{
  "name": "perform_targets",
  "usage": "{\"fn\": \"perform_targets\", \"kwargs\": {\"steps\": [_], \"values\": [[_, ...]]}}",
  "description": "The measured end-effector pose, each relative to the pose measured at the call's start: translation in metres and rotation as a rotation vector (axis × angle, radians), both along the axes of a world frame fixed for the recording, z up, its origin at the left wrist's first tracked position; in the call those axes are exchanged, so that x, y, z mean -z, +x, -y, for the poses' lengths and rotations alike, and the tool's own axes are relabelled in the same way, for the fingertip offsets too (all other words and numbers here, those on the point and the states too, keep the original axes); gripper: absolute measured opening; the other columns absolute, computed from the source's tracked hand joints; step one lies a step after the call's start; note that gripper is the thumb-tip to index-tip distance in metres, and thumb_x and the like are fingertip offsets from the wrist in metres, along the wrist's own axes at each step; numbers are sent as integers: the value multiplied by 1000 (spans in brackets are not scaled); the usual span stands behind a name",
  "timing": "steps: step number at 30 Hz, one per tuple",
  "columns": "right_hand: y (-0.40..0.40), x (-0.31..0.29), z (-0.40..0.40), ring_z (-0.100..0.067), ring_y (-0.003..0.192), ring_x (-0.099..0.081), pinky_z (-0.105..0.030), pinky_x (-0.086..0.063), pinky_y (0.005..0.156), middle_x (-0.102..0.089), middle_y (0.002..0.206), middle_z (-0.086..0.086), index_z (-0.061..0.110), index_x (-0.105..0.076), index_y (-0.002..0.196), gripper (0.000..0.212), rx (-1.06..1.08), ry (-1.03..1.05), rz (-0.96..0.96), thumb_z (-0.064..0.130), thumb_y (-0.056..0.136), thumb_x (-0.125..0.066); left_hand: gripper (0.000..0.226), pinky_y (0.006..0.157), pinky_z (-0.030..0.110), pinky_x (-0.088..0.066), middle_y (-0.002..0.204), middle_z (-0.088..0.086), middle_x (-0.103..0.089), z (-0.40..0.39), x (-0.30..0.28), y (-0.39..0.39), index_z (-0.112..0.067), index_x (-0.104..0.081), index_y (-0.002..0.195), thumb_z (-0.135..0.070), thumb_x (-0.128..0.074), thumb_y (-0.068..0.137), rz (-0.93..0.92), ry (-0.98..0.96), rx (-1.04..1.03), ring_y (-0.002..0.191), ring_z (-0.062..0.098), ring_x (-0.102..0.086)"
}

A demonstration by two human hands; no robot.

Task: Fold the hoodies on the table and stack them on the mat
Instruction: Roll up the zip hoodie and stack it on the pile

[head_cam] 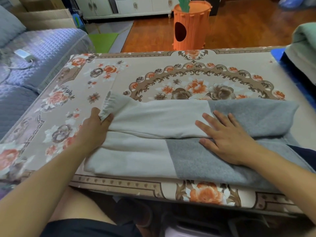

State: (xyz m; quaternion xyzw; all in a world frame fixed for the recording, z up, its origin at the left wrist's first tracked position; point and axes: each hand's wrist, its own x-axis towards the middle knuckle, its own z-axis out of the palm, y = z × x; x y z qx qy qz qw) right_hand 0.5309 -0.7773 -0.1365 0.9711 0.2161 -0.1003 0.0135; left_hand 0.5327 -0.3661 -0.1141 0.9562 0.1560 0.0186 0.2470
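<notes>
Left hand (95,124) pinches hoodie (153,120) cuff (111,104)

Hoodie (153,151) matt fleece; table cover (153,72) printed cloth; floor (239,28) glossy wood.

Hoodie (147,147): two-tone, cream on the left half, grey fleece on the right, lying flat and partly folded along the near edge of the floral mat (188,74). One sleeve is folded across the body, its ribbed cream cuff (111,104) at the far left. Folded stack (302,47), green on top, sits at the far right.
</notes>
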Motion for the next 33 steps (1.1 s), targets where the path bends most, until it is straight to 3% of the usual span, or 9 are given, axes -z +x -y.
{"fn": "perform_targets", "kwargs": {"steps": [9,13,16,18,21,24,27,30,33], "values": [[4,6,-83,-31,153,12,-59,8,120,3,168,0,38,-2,158,69,0,111,-4,70,97,-8,49,93,47,-42,124,30,-58,-7,-101,31,-11,-41,125,-51,-52,99,-45,198,-74,115,47,-55],[5,-10,-68,-25,154,9,-50,7,123,1,168,1,38,-6,159,65,-40,224,-123,64,101,-18,36,75,35,-40,104,7,-57,61,-148,35,-16,-47,119,-41,-57,96,-70,91,103,92,25,-56],[13,-53,-31,-11,150,-16,-30,-8,120,-19,163,12,32,-23,158,55,143,625,-312,49,106,-31,43,77,35,-53,99,5,-61,127,-182,34,-19,-52,116,-50,-61,87,-131,80,268,86,20,-59],[19,-78,5,-7,139,-36,-31,-22,118,-30,154,19,33,-39,151,48,383,920,-375,47,105,-40,51,80,42,-56,103,9,-62,174,-191,38,-19,-46,125,-52,-61,89,-170,87,339,92,25,-62],[16,-89,62,-29,113,-65,-42,-53,98,-58,135,-9,16,-57,132,39,721,1446,-579,41,102,-52,37,59,31,-45,100,12,-65,257,-180,45,-16,-48,117,-42,-60,95,-114,120,476,72,21,-56],[3,-78,96,-40,107,-68,-50,-55,93,-62,124,-21,6,-56,127,45,876,1619,-712,43,102,-49,58,48,26,-38,90,4,-60,334,-138,34,-7,-35,144,-33,-59,98,-137,6,551,65,19,-52],[-8,-61,102,-28,90,-70,-44,-59,80,-66,103,-12,11,-61,109,41,951,1576,-712,47,104,-44,74,64,36,-44,116,15,-61,381,-70,12,-9,-14,151,-29,-59,95,-216,-57,572,93,34,-62],[-13,-45,104,-30,102,-67,-44,-53,95,-71,115,-10,18,-69,120,44,894,1535,-742,51,102,-46,68,82,43,-54,134,19,-49,388,-38,-10,-15,-23,148,-40,-57,95,-329,-187,612,109,39,-61],[-10,-40,102,-25,101,-65,-38,-52,87,-66,126,-10,22,-59,135,51,871,1495,-709,54,95,-56,53,81,47,-62,125,9,-59,349,-49,-24,-19,-40,148,-41,-56,102,-293,-704,543,92,28,-73]]}}
